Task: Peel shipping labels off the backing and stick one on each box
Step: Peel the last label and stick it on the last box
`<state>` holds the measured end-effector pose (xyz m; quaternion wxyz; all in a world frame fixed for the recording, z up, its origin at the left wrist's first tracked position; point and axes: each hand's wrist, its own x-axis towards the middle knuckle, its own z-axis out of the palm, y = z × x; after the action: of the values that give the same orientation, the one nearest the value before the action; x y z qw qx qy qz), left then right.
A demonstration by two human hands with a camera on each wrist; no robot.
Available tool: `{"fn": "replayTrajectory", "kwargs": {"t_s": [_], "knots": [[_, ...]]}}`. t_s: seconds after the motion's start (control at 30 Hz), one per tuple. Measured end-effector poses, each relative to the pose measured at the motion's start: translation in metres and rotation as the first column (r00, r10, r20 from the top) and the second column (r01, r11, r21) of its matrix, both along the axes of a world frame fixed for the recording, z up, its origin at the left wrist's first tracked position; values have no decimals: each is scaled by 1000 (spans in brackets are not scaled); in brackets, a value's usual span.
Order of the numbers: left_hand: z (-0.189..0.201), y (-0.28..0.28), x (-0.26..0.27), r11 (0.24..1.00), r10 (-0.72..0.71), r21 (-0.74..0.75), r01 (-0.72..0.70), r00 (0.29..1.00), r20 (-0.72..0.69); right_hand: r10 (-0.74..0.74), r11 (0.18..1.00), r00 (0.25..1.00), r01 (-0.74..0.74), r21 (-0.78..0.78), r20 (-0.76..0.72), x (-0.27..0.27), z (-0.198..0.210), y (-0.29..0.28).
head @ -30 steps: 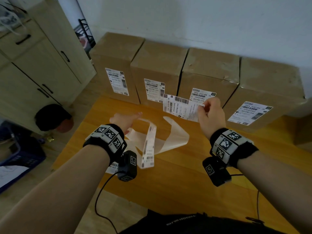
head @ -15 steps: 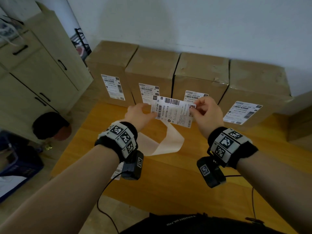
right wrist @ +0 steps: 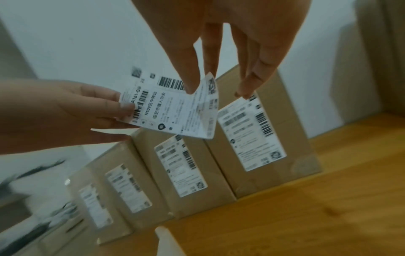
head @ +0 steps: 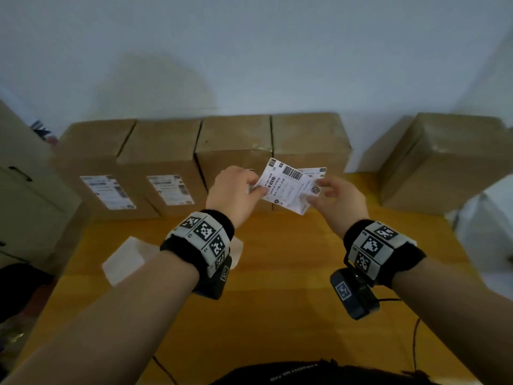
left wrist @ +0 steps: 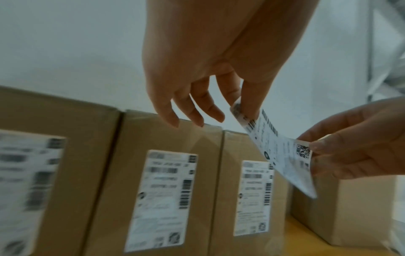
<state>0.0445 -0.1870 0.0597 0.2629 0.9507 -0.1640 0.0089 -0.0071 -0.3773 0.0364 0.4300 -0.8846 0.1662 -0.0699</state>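
Observation:
A peeled white shipping label (head: 288,186) hangs in the air, tilted, between both hands. My left hand (head: 256,187) pinches its left edge and my right hand (head: 315,194) pinches its right edge, thumb and forefinger on the label (right wrist: 175,107). Behind it a row of brown boxes stands against the wall, and each carries a label (right wrist: 252,133) (right wrist: 179,166) (right wrist: 129,188). A further brown box (head: 444,162) stands apart at the right, with no label on the faces I can see. The label (left wrist: 280,150) is in front of the rightmost box of the row.
Empty backing paper (head: 125,259) lies on the wooden table (head: 277,315) under my left forearm. A pale cabinet (head: 25,190) is at the left, something white (head: 488,232) is at the table's right edge, and a cable (head: 413,337) trails near the front.
My left hand let the backing strip drop and took hold of the label's left edge. Both hands carried the label right along the row and tilted it. A separate box came into view.

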Motion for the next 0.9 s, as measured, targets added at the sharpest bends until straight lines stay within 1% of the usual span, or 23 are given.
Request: {"fn": "replayTrajectory", "kwargs": {"t_s": [0.1, 0.23, 0.27, 0.37, 0.4, 0.43, 0.5, 0.6, 0.67, 0.73, 0.77, 0.8, 0.87, 0.9], "knots": [[5, -40, 1, 989, -109, 110, 103, 993, 51, -72, 995, 997, 73, -62, 15, -16, 8, -28], [15, -93, 0, 972, -214, 125, 198, 968, 128, -264, 964, 964, 264, 9, 29, -29, 8, -74], [18, -105, 0, 967, -234, 130, 217, 963, 135, -284, 959, 958, 284, -4, 32, -32, 7, -86], [23, -139, -3, 934, -332, 192, 301, 931, 155, -226, 962, 972, 233, -140, 62, -42, 7, -113], [25, -151, -5, 918, -368, 214, 333, 917, 154, -218, 958, 972, 229, -170, 84, -46, 8, -121], [27, -166, -6, 903, -402, 233, 362, 903, 154, -231, 955, 968, 246, -166, 102, -49, 8, -132], [29, -176, -6, 899, -407, 228, 373, 905, 125, -262, 955, 958, 274, -112, 115, -50, 7, -137], [32, -205, -3, 900, -415, 169, 402, 908, 54, -348, 935, 934, 352, -35, 85, -53, 0, -167], [32, -221, 3, 918, -390, 75, 390, 921, -8, -410, 911, 909, 412, -20, 77, -54, -6, -188], [31, -233, 9, 948, -318, -31, 317, 943, -95, -473, 880, 876, 475, 8, 92, -56, -10, -211], [28, -240, 13, 951, -307, -19, 308, 942, -133, -496, 868, 862, 495, 38, 104, -57, -11, -221], [26, -248, 14, 944, -320, 33, 329, 934, -159, -505, 863, 855, 500, 68, 118, -56, -11, -231], [21, -264, 14, 917, -353, 118, 380, 914, -203, -495, 869, 858, 487, 92, 137, -53, -9, -246], [20, -273, 13, 910, -362, 126, 396, 904, -228, -489, 872, 861, 479, 101, 143, -49, -6, -252]]}}
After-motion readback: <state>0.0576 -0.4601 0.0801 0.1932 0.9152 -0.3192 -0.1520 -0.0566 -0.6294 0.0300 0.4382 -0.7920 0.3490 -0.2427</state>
